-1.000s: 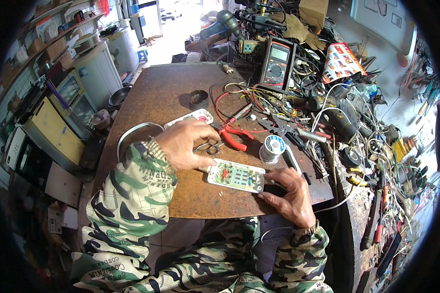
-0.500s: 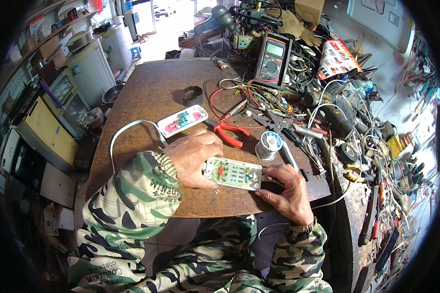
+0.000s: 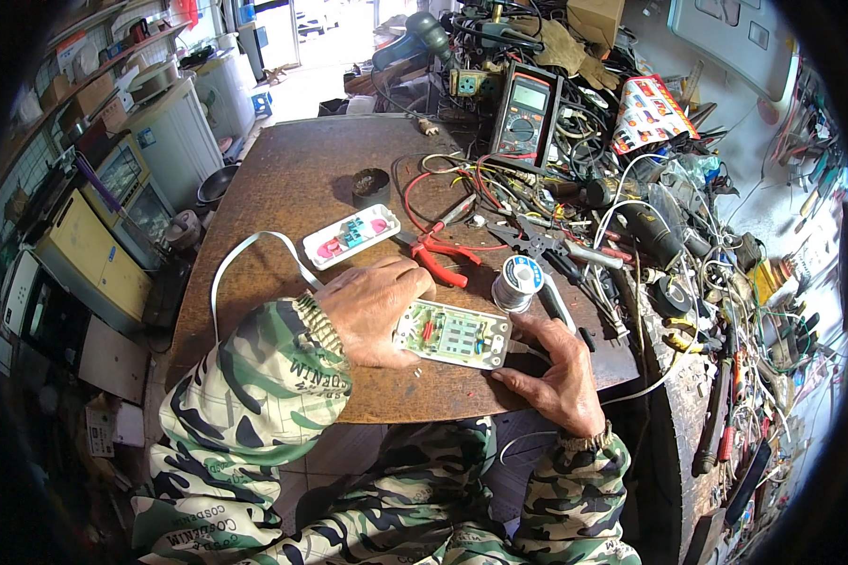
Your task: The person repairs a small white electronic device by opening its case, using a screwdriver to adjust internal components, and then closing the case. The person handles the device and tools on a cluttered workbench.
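Note:
A small circuit board in a pale rectangular plastic housing (image 3: pixel 459 334) lies between my hands near the table's front edge, component side up. My left hand (image 3: pixel 372 311) grips its left end, fingers bent over the top and thumb at the near side. At the other end, my right hand (image 3: pixel 558 372) has its thumb and fingers closed about the right corner. A white case half (image 3: pixel 349 237) with pink and teal marks rests beyond my left hand. White cable (image 3: pixel 224 268) loops beside my left sleeve. A solder spool (image 3: pixel 516 284) stands just beyond the board.
Red-handled pliers (image 3: pixel 443 266) lie behind the board, with wire strippers (image 3: pixel 528 235) to their right. A dark round tin (image 3: pixel 371 186) is farther back. The multimeter (image 3: pixel 526 118) leans on tangled cables. Tools and wires crowd the right side (image 3: pixel 660 235).
The board in its housing has shifted slightly right, deeper into my right hand's grasp, and its face looks a little more tilted. Both hands have barely moved.

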A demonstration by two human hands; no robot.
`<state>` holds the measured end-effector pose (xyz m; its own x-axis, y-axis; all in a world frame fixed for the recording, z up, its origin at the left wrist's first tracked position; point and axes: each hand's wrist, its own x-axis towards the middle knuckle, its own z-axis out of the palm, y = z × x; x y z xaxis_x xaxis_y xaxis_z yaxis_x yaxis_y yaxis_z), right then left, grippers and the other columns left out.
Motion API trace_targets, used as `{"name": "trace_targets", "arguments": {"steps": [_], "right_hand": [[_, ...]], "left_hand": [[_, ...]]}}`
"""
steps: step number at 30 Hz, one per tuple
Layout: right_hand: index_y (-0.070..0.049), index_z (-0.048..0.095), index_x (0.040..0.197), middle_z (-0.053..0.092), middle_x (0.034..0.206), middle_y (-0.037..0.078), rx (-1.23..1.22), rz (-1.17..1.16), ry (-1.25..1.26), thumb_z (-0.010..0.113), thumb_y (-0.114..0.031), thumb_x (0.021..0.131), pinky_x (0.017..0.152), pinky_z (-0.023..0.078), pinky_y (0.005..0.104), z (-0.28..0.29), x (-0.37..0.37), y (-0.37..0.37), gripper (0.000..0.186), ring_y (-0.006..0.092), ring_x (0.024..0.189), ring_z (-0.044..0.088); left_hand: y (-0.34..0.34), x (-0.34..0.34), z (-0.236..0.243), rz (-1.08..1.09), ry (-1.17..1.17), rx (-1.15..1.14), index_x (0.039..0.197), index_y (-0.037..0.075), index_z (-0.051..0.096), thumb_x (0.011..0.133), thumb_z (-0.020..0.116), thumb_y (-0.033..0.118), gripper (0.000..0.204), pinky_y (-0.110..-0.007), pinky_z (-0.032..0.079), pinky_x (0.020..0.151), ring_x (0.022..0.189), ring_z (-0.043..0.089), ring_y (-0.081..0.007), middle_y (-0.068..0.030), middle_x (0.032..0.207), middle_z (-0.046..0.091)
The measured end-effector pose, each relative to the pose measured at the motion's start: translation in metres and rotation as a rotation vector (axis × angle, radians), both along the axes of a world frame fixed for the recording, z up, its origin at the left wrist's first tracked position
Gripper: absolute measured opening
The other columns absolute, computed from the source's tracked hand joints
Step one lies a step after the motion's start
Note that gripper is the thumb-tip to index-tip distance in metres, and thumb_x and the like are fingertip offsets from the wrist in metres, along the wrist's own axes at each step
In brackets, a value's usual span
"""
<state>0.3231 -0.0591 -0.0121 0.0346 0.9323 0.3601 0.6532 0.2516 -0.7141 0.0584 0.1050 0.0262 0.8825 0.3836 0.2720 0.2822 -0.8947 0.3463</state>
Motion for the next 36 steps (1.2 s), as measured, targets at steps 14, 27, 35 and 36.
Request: {"name": "trace_targets", "arguments": {"steps": [14,27,35,36], "right_hand": [[0.001,0.069,0.133,0.074,0.106,0.016,0.000,0.022,0.011,0.095,-0.016,0.074,0.092,0.056,0.0398,0.006,-0.005,0.002,0.066,0.0295,0.101,0.073],[0.000,0.069,0.133,0.075,0.107,0.018,0.000,-0.002,-0.016,0.096,-0.016,0.072,0.092,0.057,0.0431,0.002,-0.001,0.000,0.068,0.0347,0.102,0.072],[0.000,0.069,0.132,0.075,0.107,0.019,0.014,0.020,0.002,0.095,-0.016,0.073,0.092,0.056,0.0438,0.005,-0.004,0.001,0.067,0.0358,0.102,0.072],[0.000,0.069,0.132,0.075,0.107,0.019,0.007,0.012,-0.003,0.095,-0.016,0.073,0.092,0.056,0.0438,0.005,-0.004,0.001,0.067,0.0359,0.102,0.072]], "left_hand": [[-0.004,-0.005,0.006,0.023,0.013,-0.008,0.111,0.003,0.059,0.066,0.097,0.029,0.064,-0.045,0.055,0.085,0.098,0.066,-0.0346,-0.0140,0.102,0.062],[0.002,-0.002,-0.003,0.005,0.003,0.019,0.112,0.004,0.059,0.066,0.097,0.031,0.066,-0.045,0.055,0.087,0.100,0.066,-0.0347,-0.0137,0.103,0.062],[-0.003,-0.006,0.003,0.026,0.017,0.005,0.112,0.004,0.059,0.066,0.097,0.031,0.066,-0.045,0.054,0.088,0.100,0.066,-0.0353,-0.0137,0.103,0.062],[-0.001,-0.004,0.001,0.020,0.013,0.001,0.112,0.004,0.059,0.066,0.097,0.031,0.066,-0.045,0.054,0.088,0.100,0.066,-0.0352,-0.0137,0.103,0.062]]}}
